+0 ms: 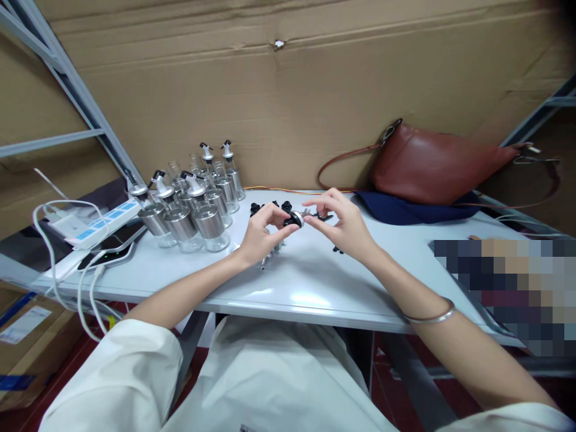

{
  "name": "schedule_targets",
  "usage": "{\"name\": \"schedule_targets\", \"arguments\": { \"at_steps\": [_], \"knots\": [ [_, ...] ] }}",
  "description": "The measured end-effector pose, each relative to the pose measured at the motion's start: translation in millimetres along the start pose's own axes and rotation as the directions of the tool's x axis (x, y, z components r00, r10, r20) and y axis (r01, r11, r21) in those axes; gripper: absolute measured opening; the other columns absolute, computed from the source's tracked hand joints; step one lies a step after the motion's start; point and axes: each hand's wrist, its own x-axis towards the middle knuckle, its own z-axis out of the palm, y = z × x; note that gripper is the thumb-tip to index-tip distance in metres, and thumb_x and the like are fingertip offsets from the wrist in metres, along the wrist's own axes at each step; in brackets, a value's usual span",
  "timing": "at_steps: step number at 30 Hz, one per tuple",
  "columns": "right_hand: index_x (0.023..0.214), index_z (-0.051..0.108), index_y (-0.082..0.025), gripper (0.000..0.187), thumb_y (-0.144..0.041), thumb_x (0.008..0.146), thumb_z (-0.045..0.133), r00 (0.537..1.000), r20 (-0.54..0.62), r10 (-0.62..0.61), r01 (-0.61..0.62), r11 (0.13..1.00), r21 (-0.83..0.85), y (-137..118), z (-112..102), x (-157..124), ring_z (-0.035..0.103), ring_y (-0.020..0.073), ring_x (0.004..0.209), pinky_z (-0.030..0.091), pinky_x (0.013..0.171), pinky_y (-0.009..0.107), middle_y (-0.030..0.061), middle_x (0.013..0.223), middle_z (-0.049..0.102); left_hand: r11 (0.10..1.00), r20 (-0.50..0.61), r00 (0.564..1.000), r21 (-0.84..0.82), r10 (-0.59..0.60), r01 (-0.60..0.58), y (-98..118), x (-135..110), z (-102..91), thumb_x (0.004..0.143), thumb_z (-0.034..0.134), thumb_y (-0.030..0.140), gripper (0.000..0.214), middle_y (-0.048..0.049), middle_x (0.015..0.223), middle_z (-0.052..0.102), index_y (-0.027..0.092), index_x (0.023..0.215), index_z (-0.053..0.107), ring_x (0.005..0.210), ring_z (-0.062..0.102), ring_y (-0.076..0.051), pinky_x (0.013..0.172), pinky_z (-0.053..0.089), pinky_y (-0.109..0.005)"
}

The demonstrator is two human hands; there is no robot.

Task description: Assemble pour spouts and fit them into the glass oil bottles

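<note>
My left hand (265, 229) pinches a black bottle stopper with a silver collar (296, 219) between thumb and fingertips, above the table. Close beside it, my right hand (339, 223) has its thumb and index finger around a small silver spout piece (306, 212), which points toward the stopper. Whether the two parts touch, I cannot tell. Several black stopper parts (256, 208) lie on the table behind my left hand. Small silver pieces (263, 264) lie below it, partly hidden by the hand. More small black parts (336, 249) rest beneath my right hand.
Several glass bottles with steel sleeves (209, 222) stand at the left, some with pourer tops. A white power strip (105, 225), cables and a phone (119, 237) lie left of them. A brown leather bag (423, 165) sits on dark blue cloth (391, 210) against the cardboard (252, 108).
</note>
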Motion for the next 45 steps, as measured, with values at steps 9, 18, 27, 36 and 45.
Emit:
{"name": "schedule_targets", "arguments": {
  "at_steps": [9,18,27,36,45],
  "knots": [
    [0.102,0.062,-0.018,0.034,-0.043,0.080,0.062,0.962,0.212,0.174,-0.205,0.969,0.137,-1.3,3.7,-5.1,0.068,0.0196,0.067,0.053,0.069,0.033,0.0050,0.074,0.073,0.982,0.061,0.994,-0.160,-0.094,0.102,4.1,1.1,0.4,0.080,0.065,0.047,0.033,-0.0015,0.084,0.055,0.016,0.088,0.058,0.073,0.061,-0.011,0.070,0.050,-0.025],
    [0.095,0.064,-0.017,0.046,-0.059,0.076,0.062,0.954,0.174,0.245,-0.281,0.932,0.230,1.1,3.4,-4.6,0.070,0.0227,0.066,0.055,0.071,0.038,0.0064,0.069,0.072,0.971,0.113,0.984,-0.180,-0.140,0.159,6.0,0.7,-0.7,0.081,0.064,0.043,0.031,-0.0013,0.086,0.056,0.018,0.099,0.057,0.071,0.061,-0.010,0.068,0.050,-0.023],
    [0.093,0.065,-0.017,0.044,-0.055,0.071,0.070,0.936,0.197,0.293,-0.349,0.846,0.403,-0.1,3.2,-2.8,0.070,0.0201,0.065,0.057,0.069,0.036,0.0050,0.071,0.072,0.919,0.169,0.947,-0.246,-0.271,0.307,6.8,4.3,-1.4,0.076,0.067,0.048,0.044,-0.0018,0.094,0.057,0.018,0.104,0.051,0.068,0.061,-0.010,0.063,0.049,-0.024],
    [0.099,0.064,-0.017,0.040,-0.051,0.078,0.065,0.937,0.260,0.234,-0.323,0.865,0.384,0.9,3.2,-4.2,0.069,0.0197,0.069,0.056,0.074,0.037,0.0042,0.073,0.070,0.897,0.263,0.928,-0.286,-0.264,0.337,6.0,4.2,-1.4,0.072,0.069,0.053,0.047,-0.0025,0.089,0.060,0.017,0.097,0.051,0.065,0.061,-0.010,0.063,0.049,-0.024],
    [0.103,0.061,-0.017,0.036,-0.045,0.080,0.064,0.928,0.325,0.183,-0.299,0.886,0.356,-1.1,1.6,-4.1,0.068,0.0193,0.073,0.053,0.074,0.034,0.0050,0.075,0.070,0.914,0.234,0.937,-0.253,-0.260,0.317,5.4,3.9,-2.1,0.071,0.071,0.050,0.045,0.0003,0.081,0.058,0.017,0.093,0.050,0.062,0.058,-0.009,0.058,0.049,-0.022]
  ]
}}
